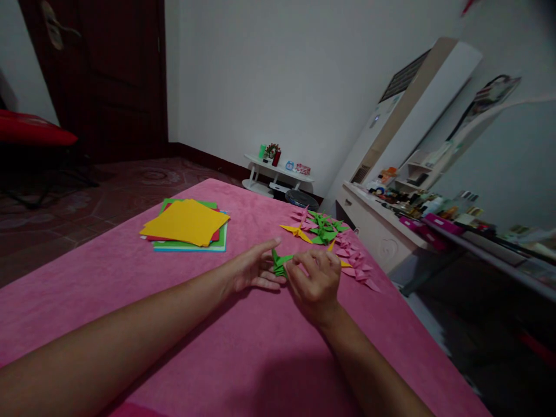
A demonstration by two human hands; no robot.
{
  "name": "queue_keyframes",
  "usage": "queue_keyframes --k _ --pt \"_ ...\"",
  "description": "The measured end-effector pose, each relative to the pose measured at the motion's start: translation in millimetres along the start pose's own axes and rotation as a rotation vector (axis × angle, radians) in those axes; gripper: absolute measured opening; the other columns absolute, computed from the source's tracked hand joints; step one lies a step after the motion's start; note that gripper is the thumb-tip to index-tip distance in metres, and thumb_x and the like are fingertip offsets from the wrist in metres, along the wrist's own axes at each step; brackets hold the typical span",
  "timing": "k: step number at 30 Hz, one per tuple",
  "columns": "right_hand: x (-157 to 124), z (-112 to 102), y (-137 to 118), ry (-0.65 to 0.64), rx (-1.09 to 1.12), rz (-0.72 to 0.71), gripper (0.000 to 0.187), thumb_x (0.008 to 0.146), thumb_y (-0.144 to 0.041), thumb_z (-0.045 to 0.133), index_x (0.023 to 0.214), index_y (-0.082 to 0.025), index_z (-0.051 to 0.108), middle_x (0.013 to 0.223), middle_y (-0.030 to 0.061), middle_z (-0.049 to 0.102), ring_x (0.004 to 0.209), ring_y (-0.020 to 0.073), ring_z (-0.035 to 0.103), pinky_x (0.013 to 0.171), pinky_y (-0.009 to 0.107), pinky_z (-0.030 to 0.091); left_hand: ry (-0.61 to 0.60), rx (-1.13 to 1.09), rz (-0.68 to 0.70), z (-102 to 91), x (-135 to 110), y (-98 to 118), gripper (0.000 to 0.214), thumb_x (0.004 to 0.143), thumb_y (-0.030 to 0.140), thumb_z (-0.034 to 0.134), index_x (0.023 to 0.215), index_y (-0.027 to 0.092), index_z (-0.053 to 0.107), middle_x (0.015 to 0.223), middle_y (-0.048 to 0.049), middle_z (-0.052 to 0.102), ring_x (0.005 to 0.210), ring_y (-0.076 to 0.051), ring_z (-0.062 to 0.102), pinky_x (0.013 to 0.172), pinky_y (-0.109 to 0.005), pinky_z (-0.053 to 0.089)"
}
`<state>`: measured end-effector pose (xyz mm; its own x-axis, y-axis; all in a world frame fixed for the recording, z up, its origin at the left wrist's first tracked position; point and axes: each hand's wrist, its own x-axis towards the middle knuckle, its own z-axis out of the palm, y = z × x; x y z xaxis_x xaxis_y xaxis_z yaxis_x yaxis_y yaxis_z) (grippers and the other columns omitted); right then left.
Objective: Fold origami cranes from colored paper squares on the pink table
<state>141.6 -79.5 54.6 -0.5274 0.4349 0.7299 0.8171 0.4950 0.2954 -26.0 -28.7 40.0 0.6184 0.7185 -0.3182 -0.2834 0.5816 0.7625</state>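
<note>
A small folded green paper crane is held up over the pink cloth, between my two hands. My right hand has its fingers curled and pinches the crane's right end. From the other side my left hand lies alongside the crane with thumb raised and fingers stretched out; its fingertips are partly behind the paper. Beyond my right hand lies a group of finished cranes: a yellow crane, several green cranes and several pink cranes. Another yellow crane is partly hidden by my right hand.
A stack of square coloured paper, yellow on top, lies left of my hands on the pink-covered table. To the right stands a dressing table crowded with bottles and boxes. A low white shelf is against the wall.
</note>
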Motion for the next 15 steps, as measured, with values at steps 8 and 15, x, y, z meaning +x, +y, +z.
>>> queue_keyframes --k 8,15 --pt "-4.6 5.3 1.6 0.169 0.462 0.514 0.02 0.083 -0.035 0.056 0.099 -0.025 0.06 0.103 0.0067 0.06 0.096 0.0229 0.053 0.085 0.039 0.038 -0.038 -0.006 0.325 0.9 2.4 -8.5 0.022 0.068 0.012 0.064 0.09 0.009 0.066 0.094 -0.01 0.067 0.088 -0.019 0.063 0.079 -0.033 0.054" --pt "-8.5 19.8 11.6 -0.122 1.193 0.972 0.025 0.073 -0.041 0.063 0.071 -0.017 0.059 0.063 0.0007 0.057 0.057 0.0141 0.053 0.051 0.025 0.04 0.057 0.165 0.509 -0.5 8.2 -16.6 0.051 0.068 0.028 0.073 0.114 0.015 0.058 0.096 -0.0098 0.066 0.081 -0.017 0.064 0.072 -0.028 0.051"
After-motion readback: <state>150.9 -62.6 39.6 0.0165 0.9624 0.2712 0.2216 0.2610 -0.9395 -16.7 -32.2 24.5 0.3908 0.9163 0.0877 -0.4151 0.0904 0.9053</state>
